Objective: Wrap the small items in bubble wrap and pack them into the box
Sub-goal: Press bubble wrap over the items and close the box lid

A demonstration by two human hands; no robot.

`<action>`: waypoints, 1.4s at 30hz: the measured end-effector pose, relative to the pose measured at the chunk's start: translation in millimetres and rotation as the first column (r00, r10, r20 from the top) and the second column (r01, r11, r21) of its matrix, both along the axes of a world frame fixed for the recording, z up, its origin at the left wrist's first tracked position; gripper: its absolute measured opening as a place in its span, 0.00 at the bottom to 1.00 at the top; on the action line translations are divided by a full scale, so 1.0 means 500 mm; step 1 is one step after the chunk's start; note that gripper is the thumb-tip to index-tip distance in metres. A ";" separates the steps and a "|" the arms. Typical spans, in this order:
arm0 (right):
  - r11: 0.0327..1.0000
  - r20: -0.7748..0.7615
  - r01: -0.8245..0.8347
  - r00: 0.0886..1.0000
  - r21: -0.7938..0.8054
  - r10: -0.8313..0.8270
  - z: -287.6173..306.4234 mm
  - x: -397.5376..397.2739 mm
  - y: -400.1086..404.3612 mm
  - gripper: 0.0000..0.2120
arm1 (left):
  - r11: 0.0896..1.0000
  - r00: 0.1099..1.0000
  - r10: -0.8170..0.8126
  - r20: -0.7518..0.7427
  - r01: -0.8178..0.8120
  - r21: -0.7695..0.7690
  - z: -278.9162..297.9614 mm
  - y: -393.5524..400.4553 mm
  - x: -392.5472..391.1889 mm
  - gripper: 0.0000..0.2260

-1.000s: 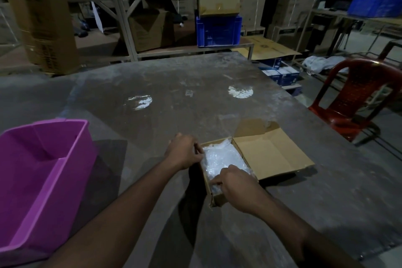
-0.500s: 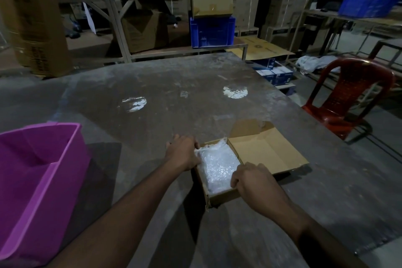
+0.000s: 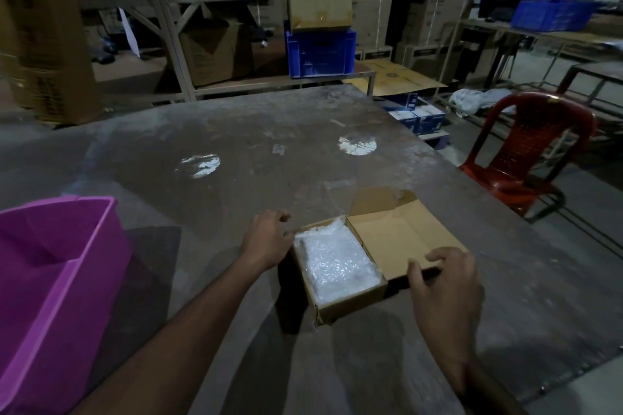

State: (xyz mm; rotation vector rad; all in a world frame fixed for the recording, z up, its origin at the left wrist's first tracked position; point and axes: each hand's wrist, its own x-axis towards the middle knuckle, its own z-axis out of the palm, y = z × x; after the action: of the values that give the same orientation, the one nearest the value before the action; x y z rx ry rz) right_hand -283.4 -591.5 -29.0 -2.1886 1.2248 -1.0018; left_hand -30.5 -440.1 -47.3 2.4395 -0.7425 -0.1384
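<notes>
A small cardboard box (image 3: 350, 305) lies open on the grey table, its lid (image 3: 397, 239) folded flat to the right. White bubble wrap (image 3: 333, 263) fills the box; whatever it covers is hidden. My left hand (image 3: 268, 239) rests against the box's left far corner, fingers curled at the edge. My right hand (image 3: 445, 283) sits at the near right edge of the open lid, thumb and fingers curved around that edge.
A pink plastic bin (image 3: 50, 296) stands at the table's left near side. A red plastic chair (image 3: 526, 158) is beyond the table's right edge. Shelving, cartons and a blue crate (image 3: 320, 50) stand behind the table (image 3: 269, 152).
My right hand left the bubble wrap and moved right to the edge of the open lid. My left hand stayed at the box's left corner.
</notes>
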 end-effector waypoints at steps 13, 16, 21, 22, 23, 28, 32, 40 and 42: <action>0.763 0.439 -0.086 0.856 0.641 -0.273 -0.070 0.052 -0.030 0.19 | 0.994 0.994 -0.005 -0.106 -0.007 -0.113 -0.029 0.021 -0.017 0.05; 0.739 0.511 -0.159 0.813 0.654 -0.278 -0.051 0.075 -0.043 0.23 | 0.992 0.986 0.070 -0.150 -0.085 -0.092 -0.032 0.046 -0.029 0.06; 0.734 0.447 -0.250 0.891 0.631 -0.081 -0.030 0.119 -0.067 0.14 | 0.981 0.974 0.171 -0.148 -0.183 -0.071 -0.019 0.077 -0.068 0.06; 0.734 0.441 -0.271 0.896 0.622 -0.042 -0.026 0.127 -0.072 0.14 | 0.978 0.970 0.185 -0.157 -0.197 -0.064 -0.015 0.082 -0.077 0.05; 0.736 0.435 -0.292 0.900 0.610 -0.004 -0.024 0.138 -0.076 0.15 | 0.976 0.966 0.193 -0.173 -0.206 -0.063 -0.014 0.087 -0.087 0.06; 0.707 0.407 -0.358 0.907 0.610 0.109 -0.020 0.163 -0.075 0.15 | 0.992 0.965 0.123 -0.232 -0.126 0.002 -0.012 0.117 -0.125 0.13; 0.707 0.401 -0.411 0.895 0.575 0.194 -0.032 0.153 -0.063 0.12 | 0.989 0.960 0.106 -0.259 -0.129 -0.075 -0.001 0.123 -0.098 0.14; 0.783 0.306 -0.397 0.911 0.479 0.275 -0.003 0.123 -0.036 0.16 | 0.909 0.967 -0.020 -0.252 -0.088 -0.408 0.055 0.059 -0.067 0.17; 0.820 0.225 -0.377 0.925 0.432 0.307 0.012 0.118 -0.034 0.15 | 0.912 0.967 -0.018 -0.253 -0.088 -0.401 0.052 0.050 -0.065 0.14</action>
State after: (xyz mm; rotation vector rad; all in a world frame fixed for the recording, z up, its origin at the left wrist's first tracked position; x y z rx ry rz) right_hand -224.3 -608.6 -23.0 -1.8232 0.8479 -0.6209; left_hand -63.2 -414.8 -21.4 1.9860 -0.5479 -0.2472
